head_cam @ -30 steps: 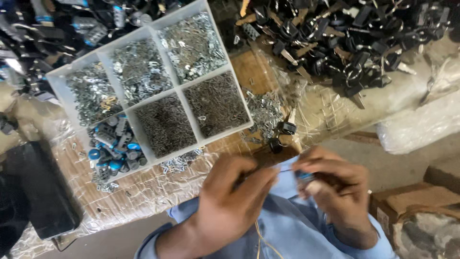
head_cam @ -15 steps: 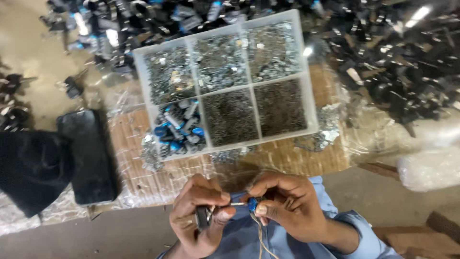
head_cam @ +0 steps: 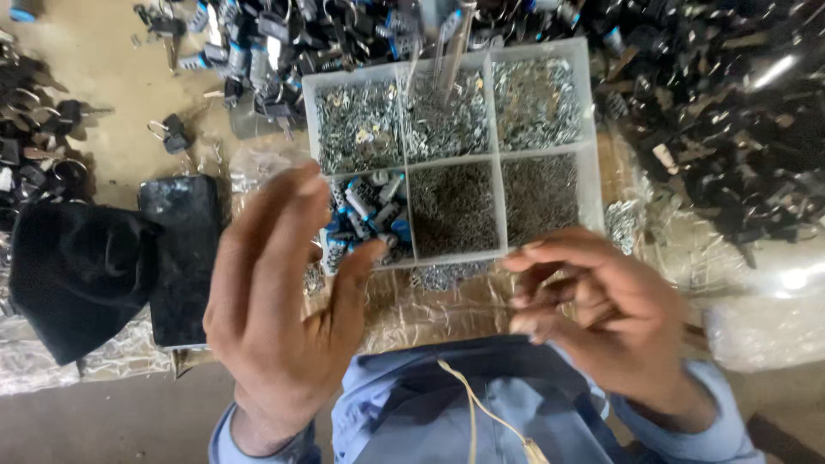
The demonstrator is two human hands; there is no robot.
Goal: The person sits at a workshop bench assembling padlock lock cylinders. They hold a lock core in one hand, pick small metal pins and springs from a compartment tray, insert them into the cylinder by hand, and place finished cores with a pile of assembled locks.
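Note:
My left hand (head_cam: 279, 309) is lifted in front of the camera, palm toward me and fingers apart, with nothing in it. Its fingertips overlap the near left corner of a clear compartment tray (head_cam: 498, 155). That corner holds blue and silver cylinder parts (head_cam: 369, 215). My right hand (head_cam: 601, 318) hangs just below the tray's near edge with its fingers curled inward. Whatever may lie inside them is hidden. The other compartments hold small silver pieces at the back and fine dark pins (head_cam: 455, 206) in front.
A black phone (head_cam: 180, 258) and a black cloth pouch (head_cam: 73, 275) lie left of the tray on plastic sheet. Piles of black keys (head_cam: 730, 103) surround the tray at the back and right. My light blue shirt (head_cam: 516, 421) with a thin cord fills the bottom.
My hands were together pinching a small blue-tipped part. Now they have come apart: the left has lifted and spread open, and the right has drawn off to the right, curled.

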